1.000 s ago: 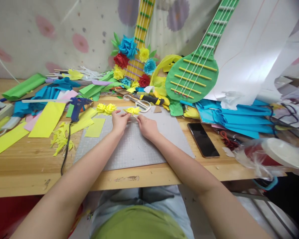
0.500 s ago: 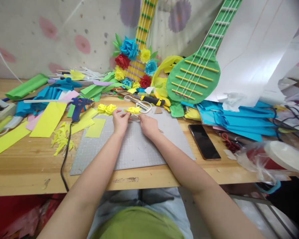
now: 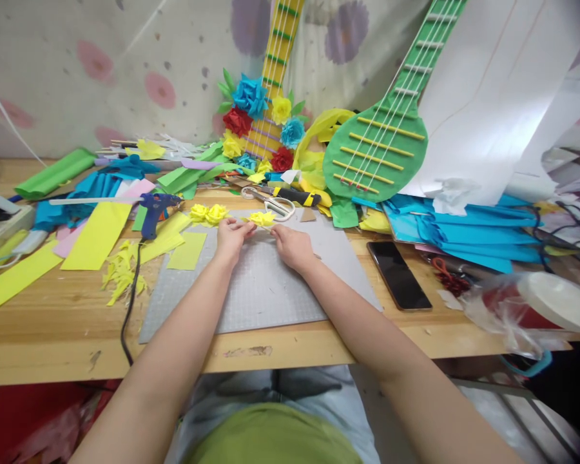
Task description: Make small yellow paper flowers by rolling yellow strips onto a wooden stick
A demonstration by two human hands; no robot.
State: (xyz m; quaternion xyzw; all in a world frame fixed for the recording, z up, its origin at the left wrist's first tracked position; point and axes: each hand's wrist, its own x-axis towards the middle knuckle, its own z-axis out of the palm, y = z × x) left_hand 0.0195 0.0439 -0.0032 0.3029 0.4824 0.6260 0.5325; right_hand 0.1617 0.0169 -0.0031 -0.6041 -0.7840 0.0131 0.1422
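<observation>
My left hand [image 3: 232, 240] and my right hand [image 3: 292, 246] are close together over the grey cutting mat [image 3: 270, 303]. Between them is a small yellow paper flower [image 3: 261, 219]. The fingertips of my left hand pinch at its left edge. A thin stick [image 3: 317, 256] runs through the closed fingers of my right hand, its near end poking out beside the palm and its far end reaching toward the flower. Left of the hands lie more yellow paper flowers [image 3: 209, 214]. Scissors [image 3: 281, 208] with white handles rest just behind, beside a black and yellow cutter [image 3: 297, 196].
At left are a blue glue gun [image 3: 151, 216] with a cord, yellow paper strips [image 3: 96, 236] and yellow scraps [image 3: 123, 274]. A phone [image 3: 399, 276] lies right of the mat. Behind stand a green paper instrument [image 3: 377, 154] and a flower-trimmed yellow one [image 3: 263, 138]. A bagged tub [image 3: 536, 303] sits far right.
My hands have shifted only slightly, the right one a little to the right and down. The yellow flower stays between them. The whole view has moved a little.
</observation>
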